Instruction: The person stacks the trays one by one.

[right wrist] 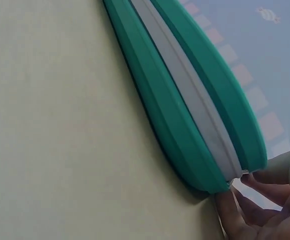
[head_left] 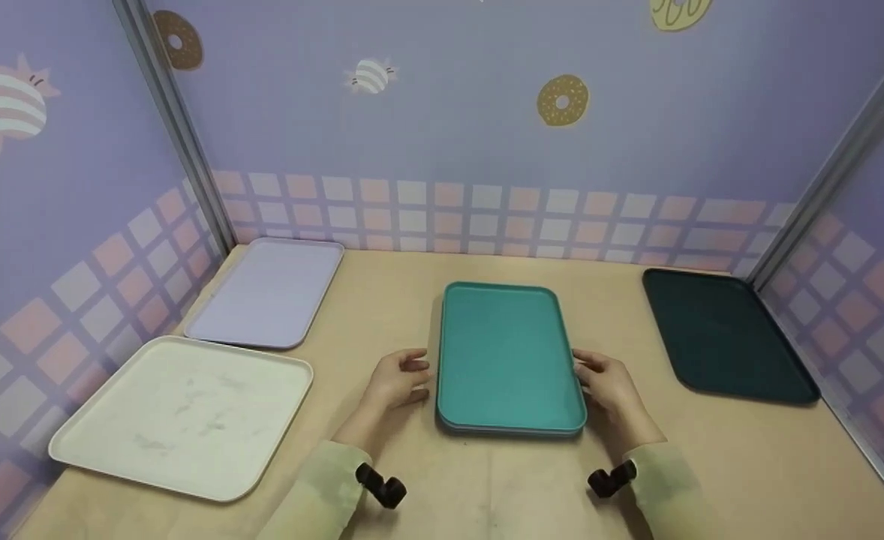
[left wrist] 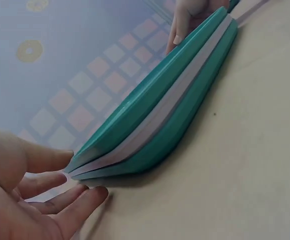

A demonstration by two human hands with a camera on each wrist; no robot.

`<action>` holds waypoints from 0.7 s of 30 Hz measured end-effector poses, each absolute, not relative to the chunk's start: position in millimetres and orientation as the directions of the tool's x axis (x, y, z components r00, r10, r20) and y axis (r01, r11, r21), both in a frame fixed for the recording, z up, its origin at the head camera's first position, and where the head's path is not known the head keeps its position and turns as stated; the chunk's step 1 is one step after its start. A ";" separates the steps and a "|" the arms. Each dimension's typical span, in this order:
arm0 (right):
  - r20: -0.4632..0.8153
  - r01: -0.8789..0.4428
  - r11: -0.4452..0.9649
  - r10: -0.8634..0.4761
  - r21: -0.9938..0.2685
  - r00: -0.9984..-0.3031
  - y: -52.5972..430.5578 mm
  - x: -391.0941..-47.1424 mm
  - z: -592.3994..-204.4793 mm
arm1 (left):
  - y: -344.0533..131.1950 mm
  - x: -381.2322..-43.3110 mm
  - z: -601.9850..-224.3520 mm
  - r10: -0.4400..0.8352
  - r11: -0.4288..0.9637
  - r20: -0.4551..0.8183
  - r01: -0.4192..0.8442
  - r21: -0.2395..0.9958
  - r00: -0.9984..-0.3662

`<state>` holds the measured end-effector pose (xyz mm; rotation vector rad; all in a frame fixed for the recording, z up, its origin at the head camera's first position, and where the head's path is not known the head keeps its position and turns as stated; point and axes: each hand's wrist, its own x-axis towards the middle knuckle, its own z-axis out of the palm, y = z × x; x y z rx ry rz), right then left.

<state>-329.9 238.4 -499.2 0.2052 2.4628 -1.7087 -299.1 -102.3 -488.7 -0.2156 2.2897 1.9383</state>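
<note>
A stack of trays lies at the middle of the table, its top a teal tray [head_left: 511, 360]. From the side, the left wrist view shows a pale lilac tray [left wrist: 157, 117] between the upper teal tray and a lower teal tray [left wrist: 185, 122]. My left hand [head_left: 395, 384] is at the stack's left side, fingers spread and loosely bent, fingertips right at the edges. On the opposite side, my right hand [head_left: 608, 386] has its fingertips against the rims, thumb by the upper tray and other fingers lower down.
A lilac tray [head_left: 269, 292] lies at the back left, with a cream tray [head_left: 187, 416] in front of it. Toward the right wall lies a dark green tray [head_left: 727, 337]. Patterned walls [head_left: 472, 135] enclose the wooden table [head_left: 487, 487] at the back and sides.
</note>
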 end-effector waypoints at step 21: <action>-0.202 0.203 0.342 0.041 -0.918 -0.979 240.9 -330.9 -499.5 | -316.7 -173.8 -443.7 -0.373 0.243 -0.172 -0.275 0.930 -0.912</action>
